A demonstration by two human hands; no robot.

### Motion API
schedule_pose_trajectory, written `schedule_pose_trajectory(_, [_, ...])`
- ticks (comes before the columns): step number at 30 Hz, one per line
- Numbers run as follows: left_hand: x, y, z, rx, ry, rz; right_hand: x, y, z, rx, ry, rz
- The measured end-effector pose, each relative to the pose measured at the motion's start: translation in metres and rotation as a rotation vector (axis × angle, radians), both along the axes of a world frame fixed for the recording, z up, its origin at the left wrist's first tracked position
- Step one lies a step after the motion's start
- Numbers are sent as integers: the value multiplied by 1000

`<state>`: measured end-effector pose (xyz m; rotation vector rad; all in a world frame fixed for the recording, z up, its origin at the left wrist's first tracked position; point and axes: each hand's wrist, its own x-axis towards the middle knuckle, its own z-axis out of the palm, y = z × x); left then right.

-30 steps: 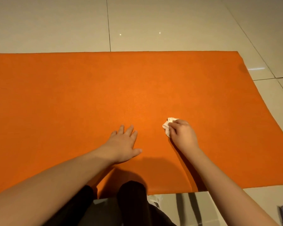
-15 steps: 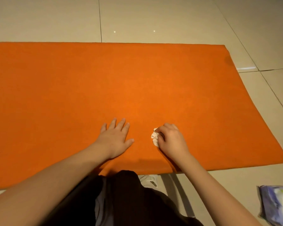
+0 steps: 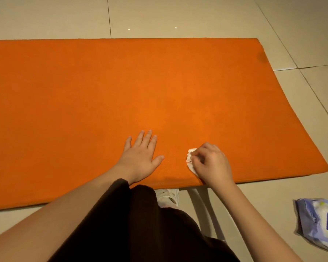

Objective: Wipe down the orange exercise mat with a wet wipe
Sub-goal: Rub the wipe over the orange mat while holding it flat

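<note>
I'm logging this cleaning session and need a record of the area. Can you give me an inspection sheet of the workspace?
Surface: orange exercise mat lies flat on the tiled floor; a dark spot shows near its far right corner.
Job's things: crumpled white wet wipe on the mat close to its near edge.
Clutter: pack of wet wipes on the floor, right of the mat.
Hands: left hand rests flat on the mat, fingers straight; right hand grips the wipe against the mat.
Cables: nothing seen.
Surroundings: the person's dark clothing and a white shoe at the mat's near edge.
</note>
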<state>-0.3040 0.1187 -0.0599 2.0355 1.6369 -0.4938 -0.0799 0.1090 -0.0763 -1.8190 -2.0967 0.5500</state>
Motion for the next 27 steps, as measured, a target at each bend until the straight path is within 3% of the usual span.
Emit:
schedule_pose_trajectory(3, [-1, -2, -3, 16, -3, 16, -10, -6, -1, 37, -3, -108])
schedule_pose_trajectory(7, [-1, -3, -4, 40, -20, 27, -12, -36, 6, 2, 96, 31])
schedule_pose_trajectory(14, [-2, -4, -3, 30, -27, 27, 1, -31, 5, 98, -47, -137])
schedule_pose_trajectory(19, [-4, -3, 2, 4, -34, 8, 3, -44, 15, -1, 6, 46])
schedule_pose_trajectory(24, [-11, 5, 13, -57, -10, -54, 9, -14, 14, -36, -123, -144])
schedule_pose_trajectory(27, [-12, 6, 16, -82, -7, -67, -2, -7, 19, -115, -113, -96])
